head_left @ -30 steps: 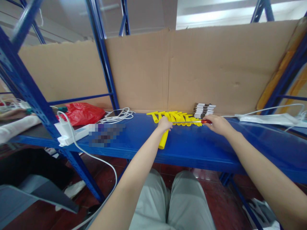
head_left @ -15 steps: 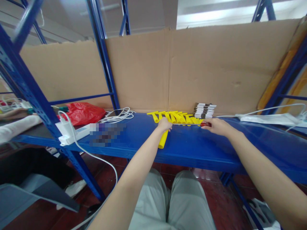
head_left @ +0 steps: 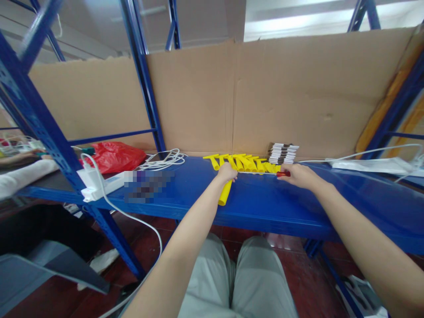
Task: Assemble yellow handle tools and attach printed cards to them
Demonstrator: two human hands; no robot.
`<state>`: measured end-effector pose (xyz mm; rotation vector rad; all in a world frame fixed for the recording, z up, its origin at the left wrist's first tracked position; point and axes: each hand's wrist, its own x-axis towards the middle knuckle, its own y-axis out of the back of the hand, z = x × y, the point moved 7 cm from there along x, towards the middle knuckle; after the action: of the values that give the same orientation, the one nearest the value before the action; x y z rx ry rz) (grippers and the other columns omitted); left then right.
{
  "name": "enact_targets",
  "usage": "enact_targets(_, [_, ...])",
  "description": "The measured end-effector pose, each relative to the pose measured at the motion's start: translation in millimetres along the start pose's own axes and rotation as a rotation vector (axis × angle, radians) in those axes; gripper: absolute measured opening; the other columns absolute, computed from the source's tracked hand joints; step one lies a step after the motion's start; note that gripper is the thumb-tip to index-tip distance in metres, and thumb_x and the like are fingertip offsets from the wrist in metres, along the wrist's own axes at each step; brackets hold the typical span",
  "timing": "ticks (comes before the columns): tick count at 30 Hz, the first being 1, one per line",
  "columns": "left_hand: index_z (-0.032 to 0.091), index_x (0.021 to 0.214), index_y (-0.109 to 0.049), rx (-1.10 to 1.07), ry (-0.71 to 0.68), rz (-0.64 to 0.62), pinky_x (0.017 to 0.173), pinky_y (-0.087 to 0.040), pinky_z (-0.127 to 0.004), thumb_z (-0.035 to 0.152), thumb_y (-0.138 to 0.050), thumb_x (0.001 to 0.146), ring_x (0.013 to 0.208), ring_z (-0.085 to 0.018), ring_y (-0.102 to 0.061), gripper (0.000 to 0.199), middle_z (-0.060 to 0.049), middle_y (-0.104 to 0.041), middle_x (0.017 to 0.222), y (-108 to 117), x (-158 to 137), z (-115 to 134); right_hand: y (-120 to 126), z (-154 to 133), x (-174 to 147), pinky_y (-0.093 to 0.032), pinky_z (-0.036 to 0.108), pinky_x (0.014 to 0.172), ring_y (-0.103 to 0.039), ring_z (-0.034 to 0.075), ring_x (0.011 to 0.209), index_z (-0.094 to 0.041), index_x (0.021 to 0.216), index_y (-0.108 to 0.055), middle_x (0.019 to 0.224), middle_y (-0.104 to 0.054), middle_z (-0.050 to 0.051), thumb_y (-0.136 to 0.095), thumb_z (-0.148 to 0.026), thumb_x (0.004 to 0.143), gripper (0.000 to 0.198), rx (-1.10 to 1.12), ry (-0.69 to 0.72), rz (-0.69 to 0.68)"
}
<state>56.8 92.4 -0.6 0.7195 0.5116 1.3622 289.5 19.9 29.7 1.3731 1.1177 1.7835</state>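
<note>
My left hand is closed around a yellow T-shaped plastic piece, whose wide tubular end sticks out below my fingers toward the table's front edge. My right hand grips the red handle of a screwdriver. Its thin metal shaft runs level to the left and reaches my left hand, where the tip is hidden. Just behind the shaft, several similar yellow T-shaped pieces lie in a row on the blue table.
A stack of white bundles with dark bands stands behind my right hand. To the left lie a red plastic bag, coiled white cable and a power strip. Cardboard closes off the back. Another person's sleeve shows far left.
The screwdriver handle has turned and dipped slightly in my right hand, its fingers shifting a little. My left hand holds the yellow piece in the same place.
</note>
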Motion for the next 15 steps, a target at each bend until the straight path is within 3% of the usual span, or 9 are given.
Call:
enact_targets(5, [0.008, 0.061, -0.061, 0.01, -0.002, -0.008, 0.054, -0.048, -0.02, 0.001, -0.052, 0.076, 0.052, -0.011, -0.062, 0.019, -0.011, -0.069, 0.068, 0.2, -0.8, 0.3, -5.7, 1.7, 0.1, -0.039, 0.027, 0.055, -0.063, 0.019, 0.066, -0.025, 0.079, -0.064, 0.076, -0.071, 0.003, -0.054, -0.038, 0.08, 0.016, 0.067, 0.047, -0.023])
enact_targets(9, [0.008, 0.064, -0.062, 0.014, 0.006, -0.001, 0.056, -0.049, -0.02, 0.001, -0.053, 0.077, 0.054, -0.011, -0.063, 0.017, -0.009, -0.069, 0.064, 0.2, 0.7, -0.8, -3.5, 0.5, 0.6, -0.039, 0.028, 0.055, -0.064, 0.021, 0.069, -0.025, 0.081, -0.063, 0.078, -0.071, 0.004, -0.057, -0.041, 0.078, 0.018, 0.006, 0.001, -0.023])
enact_targets(15, [0.008, 0.066, -0.062, 0.015, -0.006, -0.014, 0.053, -0.048, -0.019, 0.0, -0.052, 0.076, 0.051, -0.01, -0.061, 0.017, -0.01, -0.069, 0.066, -0.7, 1.8, -0.8, 4.3, -4.9, -0.6, -0.032, 0.027, 0.052, -0.06, 0.02, 0.059, -0.025, 0.08, -0.057, 0.066, -0.066, 0.003, -0.055, -0.034, 0.079, 0.009, -0.101, -0.042, 0.021])
